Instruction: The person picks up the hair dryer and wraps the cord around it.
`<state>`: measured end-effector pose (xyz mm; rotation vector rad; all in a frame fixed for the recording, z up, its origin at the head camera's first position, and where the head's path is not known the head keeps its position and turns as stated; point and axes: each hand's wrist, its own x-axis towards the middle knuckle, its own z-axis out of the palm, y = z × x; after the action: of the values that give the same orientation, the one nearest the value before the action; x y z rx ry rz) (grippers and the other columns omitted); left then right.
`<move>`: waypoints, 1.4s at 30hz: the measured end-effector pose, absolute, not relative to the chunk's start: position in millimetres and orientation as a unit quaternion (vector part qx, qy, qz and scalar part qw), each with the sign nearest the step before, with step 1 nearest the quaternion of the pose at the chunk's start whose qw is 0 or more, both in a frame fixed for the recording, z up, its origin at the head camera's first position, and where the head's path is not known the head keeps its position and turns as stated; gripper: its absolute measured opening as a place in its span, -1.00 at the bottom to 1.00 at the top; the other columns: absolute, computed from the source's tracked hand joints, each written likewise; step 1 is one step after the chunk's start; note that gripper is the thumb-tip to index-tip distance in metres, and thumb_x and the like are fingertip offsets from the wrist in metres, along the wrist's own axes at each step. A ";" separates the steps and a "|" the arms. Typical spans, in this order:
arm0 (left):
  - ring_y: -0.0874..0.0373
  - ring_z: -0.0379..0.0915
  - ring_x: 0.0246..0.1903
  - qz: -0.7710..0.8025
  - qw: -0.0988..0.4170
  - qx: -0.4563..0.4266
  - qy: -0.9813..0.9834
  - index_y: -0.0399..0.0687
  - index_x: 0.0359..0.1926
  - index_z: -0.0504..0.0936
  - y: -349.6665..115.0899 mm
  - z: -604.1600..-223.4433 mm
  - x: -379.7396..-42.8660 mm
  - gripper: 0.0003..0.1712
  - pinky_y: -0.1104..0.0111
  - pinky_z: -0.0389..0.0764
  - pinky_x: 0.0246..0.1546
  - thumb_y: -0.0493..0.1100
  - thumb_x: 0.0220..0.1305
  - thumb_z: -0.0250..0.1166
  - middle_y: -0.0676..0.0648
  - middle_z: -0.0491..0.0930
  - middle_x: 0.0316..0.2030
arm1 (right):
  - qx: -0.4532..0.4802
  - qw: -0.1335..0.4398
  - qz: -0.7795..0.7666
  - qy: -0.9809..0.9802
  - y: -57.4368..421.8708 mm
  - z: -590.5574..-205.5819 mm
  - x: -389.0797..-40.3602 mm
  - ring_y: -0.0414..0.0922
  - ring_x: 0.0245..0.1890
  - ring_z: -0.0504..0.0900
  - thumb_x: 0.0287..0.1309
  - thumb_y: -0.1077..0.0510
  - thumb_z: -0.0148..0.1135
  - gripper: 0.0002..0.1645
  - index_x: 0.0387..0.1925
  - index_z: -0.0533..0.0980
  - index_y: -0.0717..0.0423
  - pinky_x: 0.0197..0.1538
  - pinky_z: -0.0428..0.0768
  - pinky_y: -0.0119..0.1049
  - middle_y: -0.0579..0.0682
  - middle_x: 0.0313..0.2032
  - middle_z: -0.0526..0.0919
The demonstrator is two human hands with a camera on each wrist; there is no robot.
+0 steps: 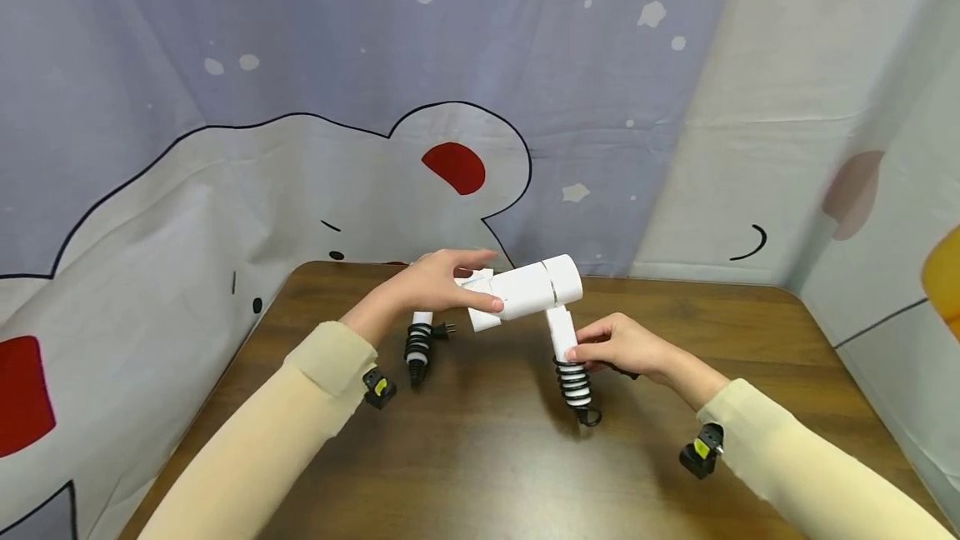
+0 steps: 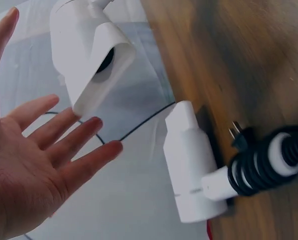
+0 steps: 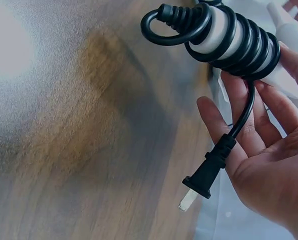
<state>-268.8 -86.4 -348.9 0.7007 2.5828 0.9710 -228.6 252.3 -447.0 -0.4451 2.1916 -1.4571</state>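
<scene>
A white hair dryer [image 1: 525, 288] is held up over the table by my right hand [image 1: 626, 347], whose thumb and fingers grip the handle just above the wound black cord [image 1: 573, 383]. Its plug [image 3: 211, 170] dangles beside the palm in the right wrist view. My left hand [image 1: 442, 282] is at the dryer's nozzle end, fingers extended. From the left wrist, those fingers [image 2: 71, 142] look spread and stand next to the flared nozzle [image 2: 106, 70]. Beyond the left hand a second white hair dryer [image 2: 189, 160] lies on the table, cord coiled round its handle; the hand partly hides it in the head view.
The brown wooden table [image 1: 480, 457] reaches back to a printed curtain [image 1: 570, 107] that hangs along its far edge. The second dryer's plug [image 1: 444, 331] sticks out beside its handle, prongs to the right.
</scene>
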 end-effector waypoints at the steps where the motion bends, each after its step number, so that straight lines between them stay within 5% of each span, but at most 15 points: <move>1: 0.03 0.42 0.46 0.342 0.138 0.240 0.898 0.22 0.62 0.36 -91.1 -349.3 -266.6 0.06 0.07 0.45 0.42 0.29 0.16 0.56 0.01 0.45 0.51 | -0.157 0.232 -0.530 0.800 253.6 -446.8 -228.8 -0.13 -0.23 0.80 0.33 0.17 0.45 -0.61 0.03 0.71 0.42 0.00 0.77 0.01 0.09 -0.21 0.83; 13: 0.00 0.36 0.49 0.440 0.008 0.265 0.858 0.22 0.61 0.37 -141.5 -368.3 -229.0 0.04 -0.08 0.42 0.43 0.03 0.16 0.65 0.04 0.39 0.54 | -0.119 0.220 -0.543 0.801 266.2 -445.5 -232.5 -0.13 -0.28 0.77 0.40 0.13 0.40 -0.58 0.08 0.68 0.42 -0.07 0.75 -0.09 0.02 -0.27 0.81; 20: -0.09 0.30 0.53 0.455 -0.013 0.237 0.858 0.19 0.60 0.39 -166.6 -392.3 -201.5 0.03 -0.04 0.40 0.46 -0.03 0.16 0.66 -0.02 0.39 0.54 | -0.090 0.228 -0.578 0.778 272.2 -444.5 -238.1 -0.16 -0.21 0.77 0.42 0.14 0.36 -0.49 0.19 0.60 0.50 0.03 0.76 -0.02 0.03 -0.20 0.82; 28: -0.06 0.26 0.54 0.377 -0.074 0.200 0.901 0.30 0.63 0.32 -178.1 -425.1 -169.7 0.14 -0.16 0.41 0.41 0.20 0.09 0.67 0.07 0.33 0.57 | -0.073 0.232 -0.594 0.767 278.7 -444.2 -247.1 -0.09 -0.14 0.80 0.45 0.13 0.34 -0.44 0.24 0.55 0.53 0.07 0.75 0.05 0.08 -0.15 0.82; 37: -0.19 0.29 0.52 0.239 -0.125 0.174 0.947 0.32 0.68 0.22 -179.9 -454.2 -151.8 0.22 -0.25 0.58 0.18 0.42 0.08 0.58 -0.04 0.23 0.63 | -0.049 0.226 -0.598 0.768 278.6 -448.8 -256.6 -0.17 -0.14 0.79 0.46 0.11 0.36 -0.40 0.26 0.53 0.54 0.04 0.77 -0.04 0.04 -0.13 0.82; 42: -0.19 0.24 0.55 0.191 -0.142 0.175 0.955 0.18 0.67 0.25 -185.4 -466.6 -147.6 0.24 -0.24 0.43 0.37 0.40 0.07 0.59 -0.14 0.25 0.61 | -0.037 0.230 -0.603 0.763 272.9 -455.2 -262.7 -0.14 -0.16 0.79 0.47 0.09 0.34 -0.40 0.26 0.53 0.54 0.03 0.77 -0.04 0.04 -0.15 0.81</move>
<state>-147.6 -185.4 -466.6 0.6044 3.3080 0.6627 -262.7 272.9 -455.2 -0.1023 2.0994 -1.6591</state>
